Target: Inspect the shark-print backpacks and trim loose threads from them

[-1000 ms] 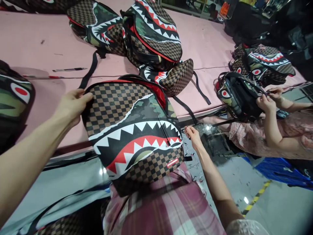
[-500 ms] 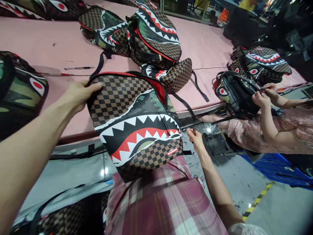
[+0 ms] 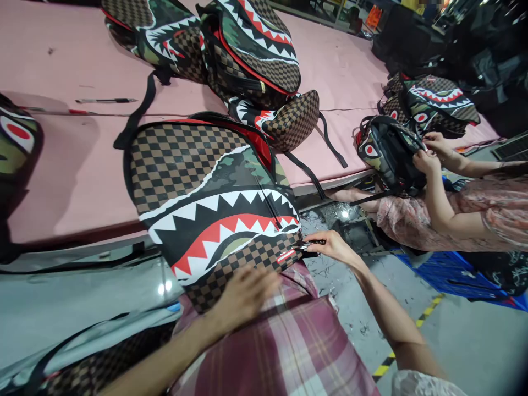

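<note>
Checkered shark-print backpack (image 3: 214, 203) sits tilted on the plaid-covered lap (image 3: 289, 341), against the pink table (image 3: 61, 181). Right hand (image 3: 336, 246) pinches a small dark tool (image 3: 312, 242), tip beside the red label (image 3: 285, 256); left hand (image 3: 249, 290) blurs across the lower edge, grip indeterminable. More backpacks (image 3: 258, 52) crowd behind.

I have the bare left hand (image 3: 247, 296) low and near the middle of my view, back upward, fingers loosely extended to the right, their tips blurred. The bare left forearm (image 3: 169, 355) slants up from the bottom edge. I keep the bare right hand (image 3: 335, 246) slightly higher, fingers pinched and pointing left, the bare right forearm (image 3: 381, 305) sloping down and rightward.
</note>
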A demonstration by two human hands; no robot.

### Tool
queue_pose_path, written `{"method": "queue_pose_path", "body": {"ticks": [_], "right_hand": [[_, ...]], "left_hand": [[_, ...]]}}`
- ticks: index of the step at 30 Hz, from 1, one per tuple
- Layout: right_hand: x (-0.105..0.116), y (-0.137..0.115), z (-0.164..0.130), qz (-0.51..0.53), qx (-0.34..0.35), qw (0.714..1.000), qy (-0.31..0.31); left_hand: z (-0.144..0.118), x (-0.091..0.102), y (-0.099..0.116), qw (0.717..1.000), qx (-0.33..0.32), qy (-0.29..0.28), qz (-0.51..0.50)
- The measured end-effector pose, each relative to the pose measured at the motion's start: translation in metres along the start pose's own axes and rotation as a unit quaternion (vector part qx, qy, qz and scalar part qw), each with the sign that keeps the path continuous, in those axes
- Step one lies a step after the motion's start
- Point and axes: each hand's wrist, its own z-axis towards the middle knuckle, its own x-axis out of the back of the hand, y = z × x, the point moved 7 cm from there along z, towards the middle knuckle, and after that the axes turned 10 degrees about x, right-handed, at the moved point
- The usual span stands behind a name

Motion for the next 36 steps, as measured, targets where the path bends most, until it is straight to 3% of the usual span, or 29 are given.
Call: {"method": "queue_pose_path", "body": {"ticks": [1,3,5,11,17,36], "right_hand": [[0.003,-0.002,0.001,-0.035,-0.004,0.999,-0.007],[0.007,-0.005,0.005,-0.106,-0.019,0.994,-0.019],[0.007,-0.007,0.01,-0.156,-0.021,0.987,-0.032],[0.004,-0.01,0.019,-0.197,0.014,0.979,-0.057],[0.011,-0.007,0.019,-0.192,0.008,0.979,-0.06],[0.001,-0.009,0.027,-0.18,0.029,0.979,-0.088]], "left_hand": [[-0.009,-0.012,0.021,1.0,-0.022,0.017,-0.002],[-0.015,-0.028,0.039,0.999,-0.009,0.03,-0.007],[-0.013,-0.031,0.036,0.999,0.015,0.034,-0.013],[-0.006,-0.022,0.026,0.999,0.007,0.035,-0.022],[-0.008,-0.025,0.029,0.999,0.009,0.043,-0.032],[-0.011,-0.034,0.024,0.999,0.017,0.026,-0.025]]}}
